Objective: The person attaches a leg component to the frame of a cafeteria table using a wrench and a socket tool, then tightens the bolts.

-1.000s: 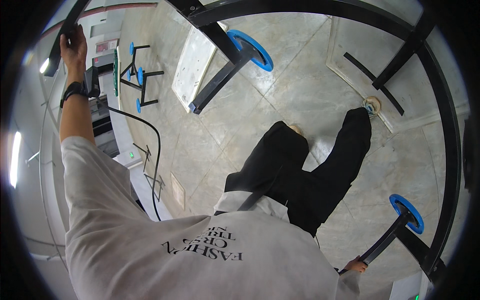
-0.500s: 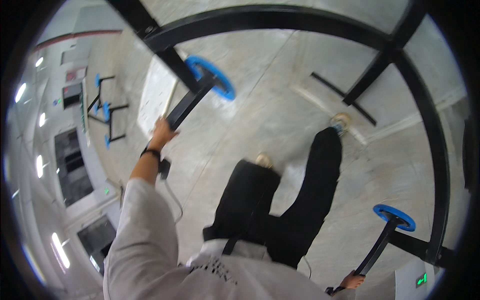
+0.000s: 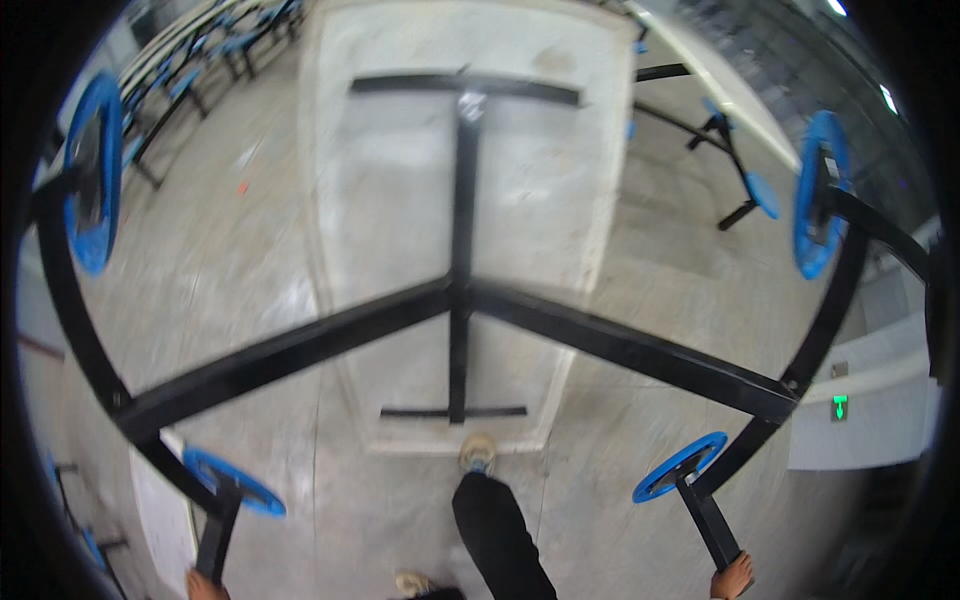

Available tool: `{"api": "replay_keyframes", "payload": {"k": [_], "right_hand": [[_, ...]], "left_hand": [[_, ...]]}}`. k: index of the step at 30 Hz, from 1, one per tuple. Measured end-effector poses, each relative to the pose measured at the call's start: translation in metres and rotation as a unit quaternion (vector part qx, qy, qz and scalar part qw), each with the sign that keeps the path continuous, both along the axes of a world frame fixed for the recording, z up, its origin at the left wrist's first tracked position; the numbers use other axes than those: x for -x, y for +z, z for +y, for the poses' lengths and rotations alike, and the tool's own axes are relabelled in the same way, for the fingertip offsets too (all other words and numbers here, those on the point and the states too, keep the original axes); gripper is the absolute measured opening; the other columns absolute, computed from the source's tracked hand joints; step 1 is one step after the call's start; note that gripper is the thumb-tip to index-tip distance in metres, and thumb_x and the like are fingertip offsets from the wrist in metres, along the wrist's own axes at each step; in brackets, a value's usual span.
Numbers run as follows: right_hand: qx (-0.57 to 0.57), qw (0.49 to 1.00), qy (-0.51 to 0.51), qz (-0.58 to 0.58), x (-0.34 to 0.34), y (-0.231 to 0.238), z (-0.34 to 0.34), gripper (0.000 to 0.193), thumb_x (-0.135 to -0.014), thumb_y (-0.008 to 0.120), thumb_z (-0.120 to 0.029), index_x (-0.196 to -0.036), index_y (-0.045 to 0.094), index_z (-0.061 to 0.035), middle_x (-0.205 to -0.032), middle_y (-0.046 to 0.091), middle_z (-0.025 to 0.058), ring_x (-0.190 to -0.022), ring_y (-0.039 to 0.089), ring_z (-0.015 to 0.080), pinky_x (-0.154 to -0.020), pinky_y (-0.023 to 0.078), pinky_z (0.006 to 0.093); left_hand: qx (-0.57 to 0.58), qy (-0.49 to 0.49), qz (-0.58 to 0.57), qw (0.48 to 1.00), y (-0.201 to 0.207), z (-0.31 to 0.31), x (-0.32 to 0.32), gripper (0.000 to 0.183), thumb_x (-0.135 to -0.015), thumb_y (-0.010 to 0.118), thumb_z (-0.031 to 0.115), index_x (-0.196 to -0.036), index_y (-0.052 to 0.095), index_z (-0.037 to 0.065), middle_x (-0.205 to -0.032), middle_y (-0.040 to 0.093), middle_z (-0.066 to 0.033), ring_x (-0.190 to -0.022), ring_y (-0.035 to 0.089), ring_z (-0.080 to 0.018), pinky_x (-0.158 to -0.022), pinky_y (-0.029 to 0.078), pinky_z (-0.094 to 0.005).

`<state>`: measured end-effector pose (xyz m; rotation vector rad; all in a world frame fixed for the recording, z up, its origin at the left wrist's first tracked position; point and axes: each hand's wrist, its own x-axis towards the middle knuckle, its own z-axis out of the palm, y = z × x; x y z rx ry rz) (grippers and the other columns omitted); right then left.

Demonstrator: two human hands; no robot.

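A table frame of black metal bars point(image 3: 300, 350) spreads in front of me, its cross-shaped middle bar running over the pale underside of a long tabletop point(image 3: 390, 200). Blue round seats, the near left one point(image 3: 234, 482) and near right one point(image 3: 680, 467) among them, sit on the bars at both sides. At the lower left edge, my left hand point(image 3: 207, 586) is closed round the end of a black leg, only partly in view. My right hand point(image 3: 733, 577) grips the end of the matching leg at lower right.
Rows of similar tables with blue seats point(image 3: 185, 85) stand at the far left. More lie or stand at the far right, by a blue seat point(image 3: 762, 195). A white panel point(image 3: 165, 515) is at lower left. My shoe point(image 3: 478, 455) is beside the tabletop's near end.
My view has swung round and up, so the whole frame and tabletop now show. Both hands still hold the leg ends, now near the picture's lower edge.
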<state>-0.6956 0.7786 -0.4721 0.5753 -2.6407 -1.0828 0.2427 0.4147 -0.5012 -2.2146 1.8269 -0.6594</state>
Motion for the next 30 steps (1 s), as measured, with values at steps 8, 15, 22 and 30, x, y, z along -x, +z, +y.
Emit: {"api": "replay_keyframes", "payload": {"k": [8,15,22,30], "right_hand": [[0.159,0.986,0.038,-0.044,-0.002,0.023,-0.036,0.046,-0.059,0.061,-0.002,-0.103,0.048,0.0014,-0.097,0.050,0.0149,-0.095,0.049,0.0313,-0.089,0.037,0.0374],[0.131,0.989,0.050,-0.052,-0.019,0.050,-0.080,0.043,-0.061,0.060,-0.002,-0.102,0.049,0.0018,-0.096,0.052,0.0148,-0.093,0.050,0.0294,-0.085,0.039,0.0362],[0.101,0.991,0.078,-0.051,-0.029,0.071,-0.091,0.046,-0.059,0.062,-0.003,-0.103,0.049,0.0030,-0.094,0.053,0.0142,-0.091,0.051,0.0289,-0.083,0.040,0.0356],[0.095,0.988,0.102,-0.059,-0.038,0.084,-0.097,0.043,-0.063,0.060,-0.004,-0.105,0.051,0.0031,-0.096,0.054,0.0141,-0.093,0.051,0.0286,-0.084,0.041,0.0357]], "left_hand": [[-0.050,-0.049,-0.214,0.974,0.024,-0.005,0.035,0.029,-0.081,0.051,0.031,-0.092,0.060,0.006,-0.078,0.059,-0.0053,-0.063,0.057,-0.0233,-0.051,0.043,-0.0395],[-0.052,-0.071,-0.238,0.967,0.008,-0.032,0.015,0.036,-0.078,0.051,0.036,-0.096,0.060,0.007,-0.078,0.059,-0.0051,-0.063,0.057,-0.0230,-0.051,0.043,-0.0370],[-0.026,-0.122,-0.248,0.961,-0.014,-0.032,-0.045,0.050,-0.087,0.038,0.044,-0.117,0.055,0.008,-0.102,0.059,-0.0110,-0.080,0.057,-0.0262,-0.068,0.046,-0.0444],[-0.066,-0.060,-0.260,0.961,0.013,-0.041,-0.017,0.045,-0.086,0.035,0.036,-0.112,0.057,0.007,-0.103,0.059,-0.0137,-0.083,0.057,-0.0270,-0.070,0.045,-0.0440]]}}
